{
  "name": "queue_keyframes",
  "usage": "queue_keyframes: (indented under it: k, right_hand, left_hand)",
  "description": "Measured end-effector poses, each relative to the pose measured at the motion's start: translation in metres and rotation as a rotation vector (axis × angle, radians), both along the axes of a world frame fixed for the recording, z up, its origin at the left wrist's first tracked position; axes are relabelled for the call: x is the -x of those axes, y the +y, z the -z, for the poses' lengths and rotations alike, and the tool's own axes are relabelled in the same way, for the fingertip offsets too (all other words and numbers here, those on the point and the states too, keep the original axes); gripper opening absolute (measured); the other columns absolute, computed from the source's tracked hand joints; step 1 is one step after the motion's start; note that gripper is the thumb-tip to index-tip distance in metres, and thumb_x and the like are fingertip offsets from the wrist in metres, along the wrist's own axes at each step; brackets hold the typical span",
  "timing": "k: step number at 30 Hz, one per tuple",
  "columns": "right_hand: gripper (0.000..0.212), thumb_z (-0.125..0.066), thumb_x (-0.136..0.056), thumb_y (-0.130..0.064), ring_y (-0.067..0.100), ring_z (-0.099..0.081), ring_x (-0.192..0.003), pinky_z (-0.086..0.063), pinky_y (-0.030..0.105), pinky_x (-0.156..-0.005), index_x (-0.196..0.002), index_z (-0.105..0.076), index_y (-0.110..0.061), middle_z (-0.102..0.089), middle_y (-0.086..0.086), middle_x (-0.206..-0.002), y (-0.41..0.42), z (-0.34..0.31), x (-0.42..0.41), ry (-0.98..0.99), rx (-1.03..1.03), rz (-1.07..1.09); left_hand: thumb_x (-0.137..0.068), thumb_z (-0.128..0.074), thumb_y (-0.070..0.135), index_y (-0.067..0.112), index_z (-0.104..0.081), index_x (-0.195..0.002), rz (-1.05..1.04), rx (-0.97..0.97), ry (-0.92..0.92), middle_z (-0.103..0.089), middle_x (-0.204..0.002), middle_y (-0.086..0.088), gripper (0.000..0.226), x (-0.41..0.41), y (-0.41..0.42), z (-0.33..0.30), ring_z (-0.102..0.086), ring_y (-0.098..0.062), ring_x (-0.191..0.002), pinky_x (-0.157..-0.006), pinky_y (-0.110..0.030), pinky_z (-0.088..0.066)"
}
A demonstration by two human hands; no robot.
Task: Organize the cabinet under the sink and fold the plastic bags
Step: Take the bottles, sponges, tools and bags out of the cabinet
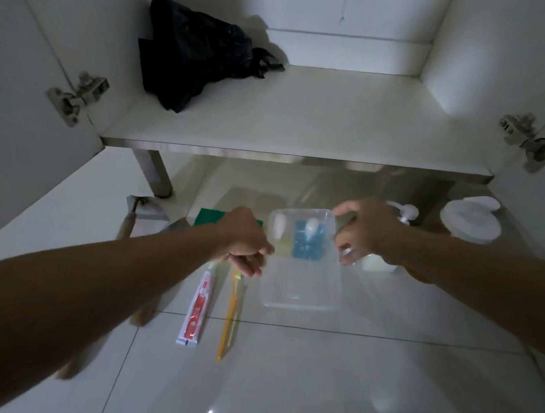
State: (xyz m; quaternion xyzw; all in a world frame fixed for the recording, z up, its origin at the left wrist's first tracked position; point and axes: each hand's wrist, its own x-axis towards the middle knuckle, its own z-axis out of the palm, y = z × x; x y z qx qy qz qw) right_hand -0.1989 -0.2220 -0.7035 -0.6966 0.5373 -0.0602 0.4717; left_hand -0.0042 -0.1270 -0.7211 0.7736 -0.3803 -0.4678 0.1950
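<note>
Right hand (363, 236) gripped the clear container (303, 259) at its rim; left hand (246, 248) hung loosely curled, empty. Container judged light, stiff, slippery.

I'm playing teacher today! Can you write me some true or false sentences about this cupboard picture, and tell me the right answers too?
1. A black plastic bag lies on the cabinet shelf. True.
2. The right hand grips the clear plastic container. True.
3. The toothpaste tube sits inside the container. False: it lies on the floor tiles, to the container's left.
4. The yellow toothbrush lies beside the toothpaste tube. True.
5. The cabinet shelf is packed full of bottles. False: only the black bag shows on it.
6. The left hand is holding the green sponge. False: the sponge lies on the floor beyond that hand.
</note>
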Motion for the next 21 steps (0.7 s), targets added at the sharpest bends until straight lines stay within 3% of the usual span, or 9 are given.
queue_keyframes:
  k: [4, 7, 9, 11, 13, 18, 21]
  right_hand:
    - [0.05, -0.073, -0.079, 0.008, 0.025, -0.072, -0.06, -0.06, 0.032, -0.055, -0.123, -0.052, -0.008, -0.065, 0.016, -0.091, 0.015, 0.044, 0.009, 0.008, -0.08, -0.02]
    - [0.047, -0.077, -0.07, 0.005, 0.029, -0.073, -0.073, -0.062, 0.042, -0.07, -0.111, -0.056, -0.003, -0.067, 0.017, -0.1, 0.02, 0.07, 0.008, 0.151, 0.042, -0.027]
    - [0.039, -0.071, -0.073, 0.007, 0.029, -0.07, -0.078, -0.062, 0.039, -0.071, -0.11, -0.058, 0.005, -0.066, 0.017, -0.096, 0.023, 0.083, 0.006, 0.178, 0.053, -0.02]
    - [0.044, -0.078, -0.07, 0.003, 0.024, -0.065, -0.088, -0.059, 0.032, -0.076, -0.109, -0.059, 0.001, -0.06, 0.01, -0.098, 0.025, 0.091, 0.004, 0.244, 0.092, -0.025]
    - [0.051, -0.084, -0.067, 0.002, 0.025, -0.066, -0.094, -0.058, 0.035, -0.083, -0.111, -0.058, -0.001, -0.061, 0.01, -0.102, 0.026, 0.099, 0.003, 0.285, 0.101, -0.045]
    - [0.051, -0.084, -0.067, 0.002, 0.027, -0.069, -0.092, -0.06, 0.039, -0.081, -0.11, -0.057, -0.006, -0.065, 0.013, -0.101, 0.025, 0.11, 0.003, 0.308, 0.075, -0.053]
    - [0.041, -0.079, -0.07, 0.002, 0.03, -0.072, -0.084, -0.06, 0.042, -0.078, -0.106, -0.06, -0.001, -0.07, 0.016, -0.093, 0.022, 0.108, 0.004, 0.341, 0.07, -0.092]
  left_hand:
    - [-0.09, -0.063, 0.0, -0.014, -0.063, -0.097, 0.037, -0.056, -0.014, -0.067, -0.075, -0.022, 0.016, 0.01, 0.015, 0.046, -0.07, -0.024, -0.059, -0.055, -0.034, -0.06]
    - [-0.089, -0.061, -0.004, -0.016, -0.06, -0.106, 0.05, -0.089, -0.042, -0.066, -0.08, -0.024, 0.021, 0.018, 0.02, 0.075, -0.07, -0.024, -0.061, -0.053, -0.034, -0.06]
    - [-0.09, -0.059, -0.003, -0.015, -0.057, -0.108, 0.041, -0.098, -0.07, -0.065, -0.078, -0.024, 0.022, 0.023, 0.02, 0.086, -0.07, -0.025, -0.062, -0.053, -0.034, -0.06]
    - [-0.091, -0.059, -0.001, -0.013, -0.056, -0.108, 0.037, -0.107, -0.08, -0.064, -0.08, -0.023, 0.021, 0.027, 0.019, 0.094, -0.069, -0.028, -0.066, -0.059, -0.037, -0.061]
    - [-0.091, -0.059, -0.001, -0.011, -0.057, -0.107, 0.038, -0.113, -0.084, -0.065, -0.085, -0.024, 0.019, 0.03, 0.02, 0.099, -0.07, -0.03, -0.072, -0.065, -0.04, -0.061]
    - [-0.089, -0.062, 0.0, -0.01, -0.058, -0.107, 0.026, -0.102, -0.088, -0.066, -0.094, -0.025, 0.021, 0.032, 0.023, 0.106, -0.071, -0.031, -0.079, -0.067, -0.04, -0.061]
    - [-0.087, -0.066, 0.005, -0.005, -0.056, -0.111, 0.012, -0.089, -0.12, -0.064, -0.101, -0.021, 0.028, 0.027, 0.022, 0.104, -0.069, -0.032, -0.083, -0.067, -0.038, -0.061]
